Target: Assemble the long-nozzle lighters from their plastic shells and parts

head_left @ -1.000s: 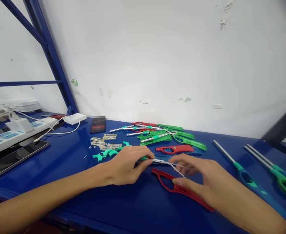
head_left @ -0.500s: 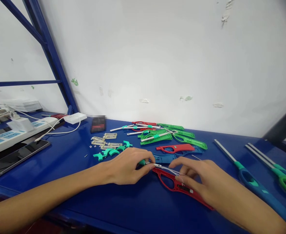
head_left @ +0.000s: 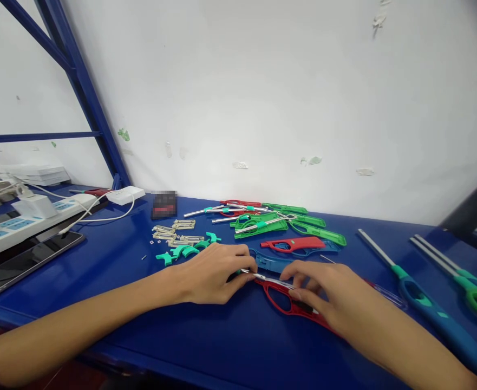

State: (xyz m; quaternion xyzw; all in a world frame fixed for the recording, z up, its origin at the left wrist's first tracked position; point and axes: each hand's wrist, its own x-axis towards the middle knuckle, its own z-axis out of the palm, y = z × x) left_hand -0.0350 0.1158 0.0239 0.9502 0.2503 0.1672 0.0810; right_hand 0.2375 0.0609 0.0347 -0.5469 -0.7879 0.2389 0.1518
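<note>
My left hand (head_left: 217,273) is closed in a pinch on the metal tube end of a lighter nozzle; a bit of its length shows at the fingertips. From there a thin white tube (head_left: 276,281) runs to my right hand (head_left: 323,290), whose thumb and fingers are closed on it. Just under the tube lies a red lighter handle half (head_left: 278,304), its trigger loop towards me and its far end hidden by my right hand. Behind the fingers rests a blue handle half (head_left: 273,263).
Teal triggers (head_left: 189,252) and clear plastic frames (head_left: 165,233) lie left. Green handle halves (head_left: 258,226) and a red one (head_left: 299,245) lie behind. Lighters, one blue (head_left: 429,309), and a clear-handled screwdriver (head_left: 386,292) are at right. A power strip (head_left: 39,222) and phone (head_left: 27,265) are far left.
The bowed white tube and loose wires between my hands now run straighter, close along the red handle half. My right hand has shifted slightly left and covers more of it.
</note>
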